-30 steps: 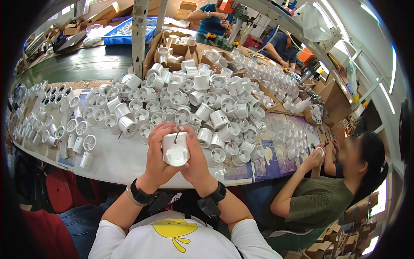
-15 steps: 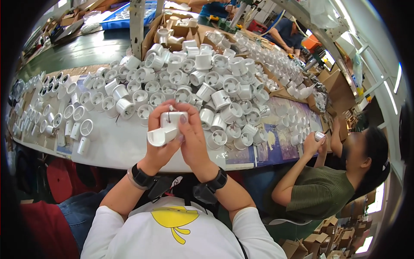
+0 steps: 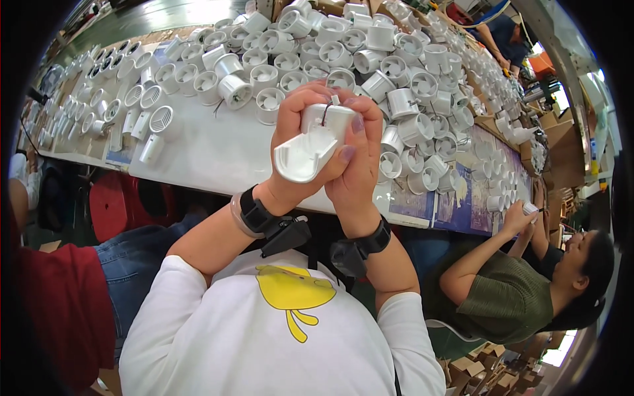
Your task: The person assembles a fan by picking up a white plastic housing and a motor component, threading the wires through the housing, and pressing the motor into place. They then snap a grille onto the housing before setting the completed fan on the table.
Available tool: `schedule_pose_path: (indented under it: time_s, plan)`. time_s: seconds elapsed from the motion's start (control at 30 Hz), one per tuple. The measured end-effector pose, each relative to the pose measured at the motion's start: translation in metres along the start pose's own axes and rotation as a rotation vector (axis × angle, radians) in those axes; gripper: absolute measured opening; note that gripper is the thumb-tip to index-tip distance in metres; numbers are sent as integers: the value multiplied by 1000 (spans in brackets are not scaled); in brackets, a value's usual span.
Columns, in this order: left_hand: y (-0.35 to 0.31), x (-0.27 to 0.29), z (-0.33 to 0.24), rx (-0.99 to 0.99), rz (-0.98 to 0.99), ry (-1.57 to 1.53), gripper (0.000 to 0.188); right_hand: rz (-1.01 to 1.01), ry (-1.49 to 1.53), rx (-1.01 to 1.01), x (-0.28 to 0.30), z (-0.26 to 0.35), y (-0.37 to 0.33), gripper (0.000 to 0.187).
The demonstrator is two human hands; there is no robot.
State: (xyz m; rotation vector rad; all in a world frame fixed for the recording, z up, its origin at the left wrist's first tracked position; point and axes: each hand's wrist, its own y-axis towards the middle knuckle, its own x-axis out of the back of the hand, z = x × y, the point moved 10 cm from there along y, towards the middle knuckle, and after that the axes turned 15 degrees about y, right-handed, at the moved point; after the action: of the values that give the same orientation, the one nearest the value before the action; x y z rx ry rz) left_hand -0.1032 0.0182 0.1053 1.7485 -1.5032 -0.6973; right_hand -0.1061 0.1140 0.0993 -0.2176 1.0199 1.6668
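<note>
A white plastic fan housing is held above the table's near edge, a round body with an open half-tube handle toward me. Thin dark wires with a small white connector come out at its top. Around its left side wrap the fingers of my left hand. My right hand grips the right side, its thumb and a fingertip pressed on the body. Behind my hands lies a heap of white round fan units, with blades showing inside several.
To the left, white grilles and half-tube handle pieces lie on the white tabletop. At the right, a co-worker holds a small white part. A red stool stands below the table at left, beside another person's jeans.
My view has shifted, so the table sits higher in it. Both hands still hold the housing, now larger in view and tilted so more of the hollow handle shows.
</note>
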Motion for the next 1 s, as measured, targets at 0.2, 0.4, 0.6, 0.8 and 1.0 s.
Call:
schedule_pose_path:
  time_s: [0.2, 0.4, 0.6, 0.8, 1.0]
  plan:
    - [6, 3, -6, -13, 138, 254, 63, -92, 122, -238, 19, -16, -3, 23]
    - [3, 8, 8, 303, 20, -478, 37, -68, 432, -364, 15, -21, 2, 20]
    - [6, 2, 10, 274, 101, -411, 24, -108, 444, -428, 19, -37, -6, 24]
    - [6, 8, 8, 270, 19, -321, 20, -131, 578, -406, 8, -38, -7, 29]
    - [8, 8, 12, 269, 113, -322, 29, -231, 464, -415, 20, -37, -1, 34]
